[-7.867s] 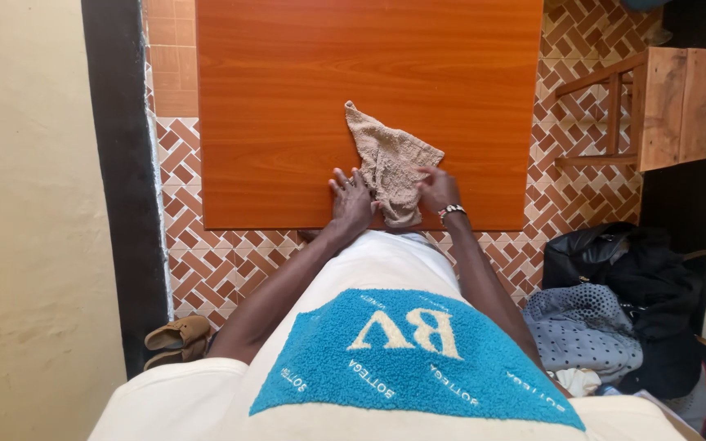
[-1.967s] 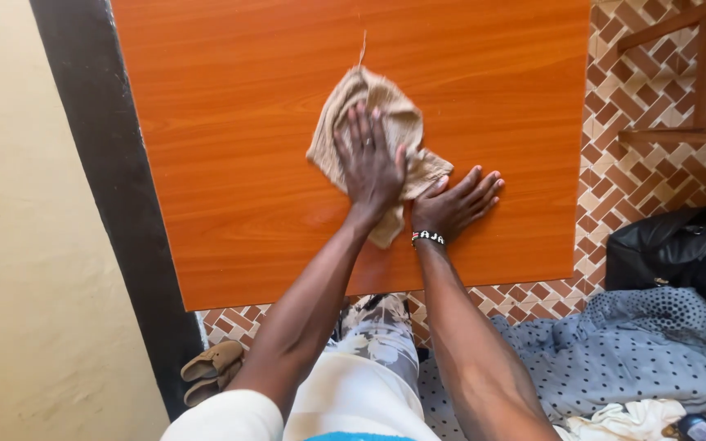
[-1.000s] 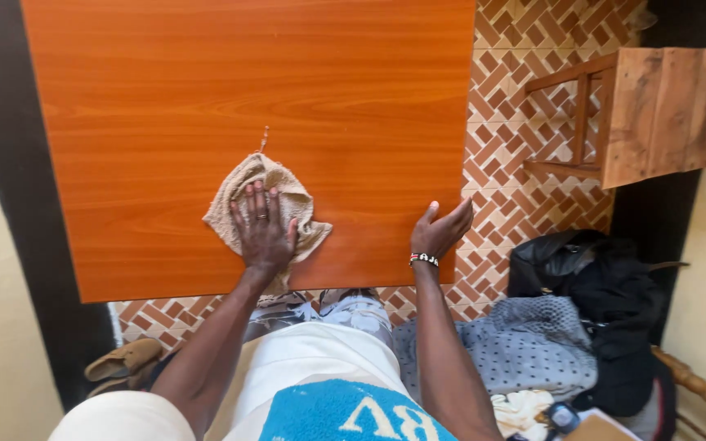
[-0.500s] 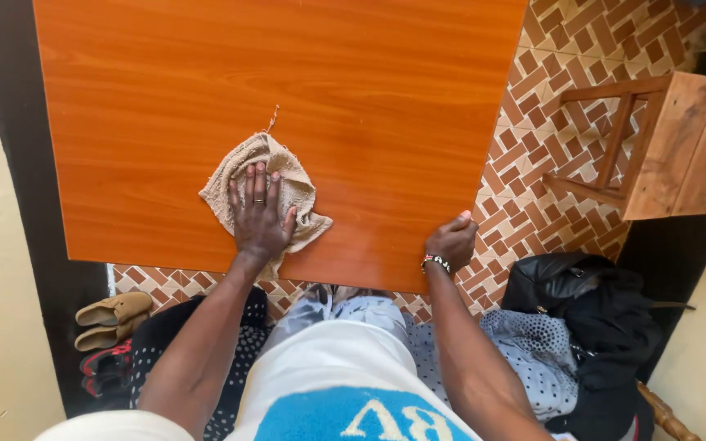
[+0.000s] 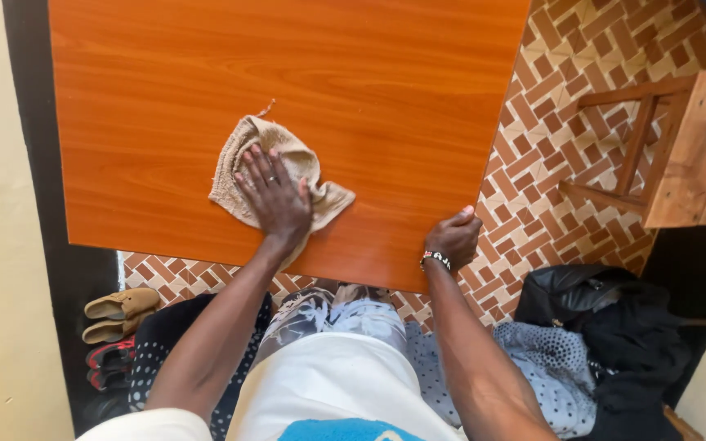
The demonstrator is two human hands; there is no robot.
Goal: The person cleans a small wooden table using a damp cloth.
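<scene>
Left hand point(image 5: 275, 200) lies flat, fingers spread, pressing a beige cloth point(image 5: 275, 167) onto the orange table point(image 5: 288, 73), near its near edge. Right hand point(image 5: 453, 237) curls over the table's near right corner, gripping the edge. Wooden stool point(image 5: 680, 147) stands far right.

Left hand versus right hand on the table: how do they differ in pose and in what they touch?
The left hand lies flat, fingers spread, palm down on the beige cloth, well in from the edge; the right hand is curled at the near edge of the orange table, touching no cloth. The right wrist wears a beaded bracelet; the left wrist is bare. Both hands bear on the same table.
</scene>
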